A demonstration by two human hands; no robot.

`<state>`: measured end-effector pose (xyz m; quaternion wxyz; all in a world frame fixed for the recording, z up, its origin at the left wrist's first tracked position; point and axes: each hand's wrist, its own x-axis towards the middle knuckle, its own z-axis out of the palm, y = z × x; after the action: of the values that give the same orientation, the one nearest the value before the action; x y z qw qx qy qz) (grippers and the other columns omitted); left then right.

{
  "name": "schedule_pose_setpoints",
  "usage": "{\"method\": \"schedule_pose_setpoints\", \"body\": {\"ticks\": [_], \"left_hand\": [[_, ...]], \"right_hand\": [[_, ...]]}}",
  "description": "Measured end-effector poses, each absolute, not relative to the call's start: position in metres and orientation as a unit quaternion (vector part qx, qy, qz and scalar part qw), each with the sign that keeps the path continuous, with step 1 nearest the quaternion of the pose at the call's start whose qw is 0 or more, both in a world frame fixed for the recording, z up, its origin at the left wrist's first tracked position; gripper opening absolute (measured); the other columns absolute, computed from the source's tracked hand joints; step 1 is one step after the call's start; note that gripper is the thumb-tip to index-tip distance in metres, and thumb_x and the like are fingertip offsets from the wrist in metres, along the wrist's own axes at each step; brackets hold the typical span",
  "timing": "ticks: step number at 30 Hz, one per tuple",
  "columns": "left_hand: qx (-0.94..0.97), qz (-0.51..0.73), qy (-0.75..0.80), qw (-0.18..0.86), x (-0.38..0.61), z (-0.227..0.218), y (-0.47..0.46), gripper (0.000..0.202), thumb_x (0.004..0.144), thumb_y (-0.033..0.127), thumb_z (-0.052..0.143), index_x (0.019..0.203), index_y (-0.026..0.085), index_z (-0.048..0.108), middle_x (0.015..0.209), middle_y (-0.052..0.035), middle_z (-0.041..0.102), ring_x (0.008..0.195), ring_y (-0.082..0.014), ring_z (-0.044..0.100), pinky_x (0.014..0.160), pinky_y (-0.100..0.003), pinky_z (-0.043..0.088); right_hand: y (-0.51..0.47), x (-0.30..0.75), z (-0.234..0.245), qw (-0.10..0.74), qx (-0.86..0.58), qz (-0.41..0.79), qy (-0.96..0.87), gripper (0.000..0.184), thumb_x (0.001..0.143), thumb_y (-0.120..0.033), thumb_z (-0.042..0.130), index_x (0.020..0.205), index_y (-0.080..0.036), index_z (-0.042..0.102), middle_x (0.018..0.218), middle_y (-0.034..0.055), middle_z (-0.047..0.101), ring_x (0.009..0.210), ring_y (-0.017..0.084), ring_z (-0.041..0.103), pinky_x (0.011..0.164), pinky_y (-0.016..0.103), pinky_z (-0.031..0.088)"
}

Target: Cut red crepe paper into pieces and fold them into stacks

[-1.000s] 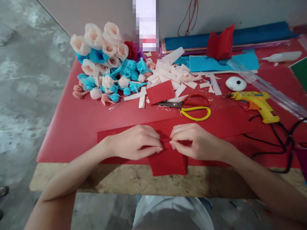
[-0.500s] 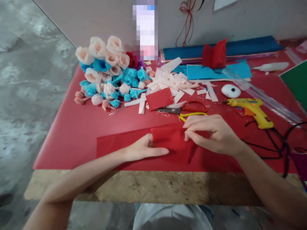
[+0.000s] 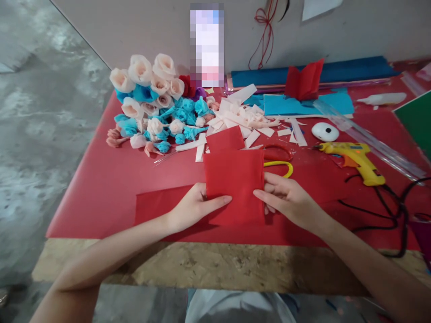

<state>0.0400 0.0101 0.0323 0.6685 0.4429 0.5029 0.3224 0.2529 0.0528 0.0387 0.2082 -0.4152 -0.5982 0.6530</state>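
Observation:
A folded sheet of red crepe paper is raised over the front of the table between my two hands. My left hand pinches its left edge, thumb on the front face and fingers behind. On the opposite edge my right hand grips it the same way, its thumb at the side. Under my left hand lies a flat strip of red paper. Just behind the folded sheet are a small red paper piece and scissors with a yellow and red handle, their blades hidden.
Paper flowers in white, blue and pink are heaped at the back left. White paper scraps lie beside them. On the right are a yellow glue gun with a black cord, a white rounded object and blue paper.
The red crepe paper has been lifted from the table and now stands nearly facing me. My right hand has lowered slightly and taken its right edge, and the scissors are now partly covered.

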Motion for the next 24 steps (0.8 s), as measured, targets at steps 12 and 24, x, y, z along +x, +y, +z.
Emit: {"method": "schedule_pose_setpoints", "body": {"ticks": [12, 24], "left_hand": [[0.519, 0.359, 0.417, 0.654, 0.025, 0.032, 0.014, 0.022, 0.082, 0.034, 0.055, 0.080, 0.016, 0.068, 0.087, -0.0066, 0.068, 0.076, -0.0165, 0.062, 0.076, -0.028, 0.050], [0.612, 0.349, 0.328, 0.629, 0.024, 0.036, 0.013, 0.028, 0.088, 0.032, 0.048, 0.073, 0.016, 0.066, 0.074, -0.0057, 0.067, 0.061, -0.0119, 0.060, 0.058, -0.021, 0.046]], "right_hand": [[0.054, 0.264, 0.039, 0.252, -0.348, 0.635, -0.642, 0.015, 0.081, -0.029, 0.056, 0.088, -0.021, 0.066, 0.079, 0.0027, 0.068, 0.055, 0.011, 0.057, 0.049, 0.022, 0.044], [0.050, 0.266, 0.031, 0.286, -0.233, 0.718, -0.590, 0.021, 0.085, -0.034, 0.054, 0.079, -0.019, 0.068, 0.076, 0.0031, 0.065, 0.067, 0.012, 0.058, 0.063, 0.023, 0.044]]}}
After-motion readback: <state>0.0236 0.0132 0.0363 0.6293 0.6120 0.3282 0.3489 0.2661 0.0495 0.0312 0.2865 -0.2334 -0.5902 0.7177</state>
